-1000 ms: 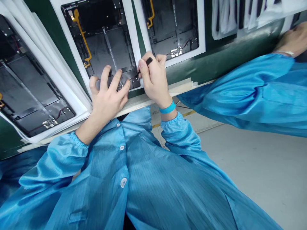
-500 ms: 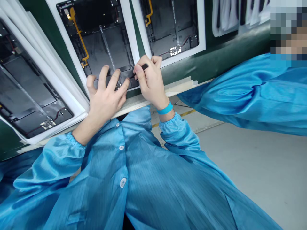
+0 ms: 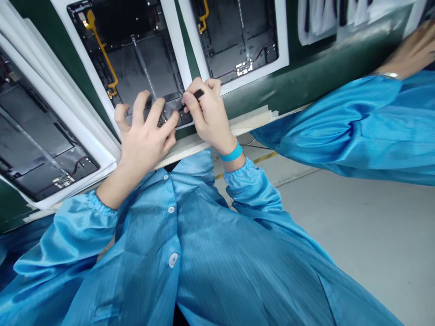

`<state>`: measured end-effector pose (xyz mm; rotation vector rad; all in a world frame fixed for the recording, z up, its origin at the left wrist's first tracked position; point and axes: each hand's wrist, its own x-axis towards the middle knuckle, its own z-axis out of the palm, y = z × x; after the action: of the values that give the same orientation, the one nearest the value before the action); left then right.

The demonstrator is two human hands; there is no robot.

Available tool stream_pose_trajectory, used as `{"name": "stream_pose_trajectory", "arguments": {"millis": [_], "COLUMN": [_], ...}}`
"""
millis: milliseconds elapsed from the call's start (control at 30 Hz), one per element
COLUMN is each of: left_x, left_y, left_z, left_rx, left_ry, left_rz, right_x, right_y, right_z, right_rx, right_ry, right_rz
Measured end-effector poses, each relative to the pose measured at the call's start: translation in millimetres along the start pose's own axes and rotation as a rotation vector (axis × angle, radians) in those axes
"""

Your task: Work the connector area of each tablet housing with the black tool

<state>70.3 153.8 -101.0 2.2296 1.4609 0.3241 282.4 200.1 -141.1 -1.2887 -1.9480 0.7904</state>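
Note:
In the head view an opened tablet body lies in a white tray at the table's edge, with an orange ribbon cable and a grey strip cable inside. My left hand rests over its lower end, fingers spread and bent, holding nothing that I can see. Some of the small circuit board shows between those fingers. My right hand is closed around a slim black pointed tool, its tip at the tablet's lower right corner. The fingers partly cover the tool, so its exact kind is unclear.
Other opened tablets lie in white trays, one at the left and another at the right. White stacked trays stand at the back right. A co-worker's hand and blue sleeve are at the right, over the green mat.
The view has shifted slightly, so tablets and both hands sit a little further left. My hands keep nearly the same pose on the tablet. The co-worker's hand now shows at the right.

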Motion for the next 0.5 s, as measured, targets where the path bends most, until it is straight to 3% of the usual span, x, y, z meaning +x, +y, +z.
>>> {"name": "stream_pose_trajectory", "arguments": {"millis": [200,400,500], "left_x": [3.0,1.1,-8.3], "left_y": [-3.0,0.4,10.3], "left_z": [-2.5,2.2,-4.4], "left_rx": [0.032,0.077,0.106], "left_ry": [-0.04,-0.075,-0.067], "left_rz": [-0.097,-0.081,-0.061], "right_x": [4.6,3.2,0.7], "right_y": [8.0,5.2,5.5], "right_z": [3.8,0.0,-0.6], "right_rx": [-0.038,0.058,0.192], "right_ry": [-0.067,-0.029,0.036], "right_rz": [-0.063,0.059,0.123]}}
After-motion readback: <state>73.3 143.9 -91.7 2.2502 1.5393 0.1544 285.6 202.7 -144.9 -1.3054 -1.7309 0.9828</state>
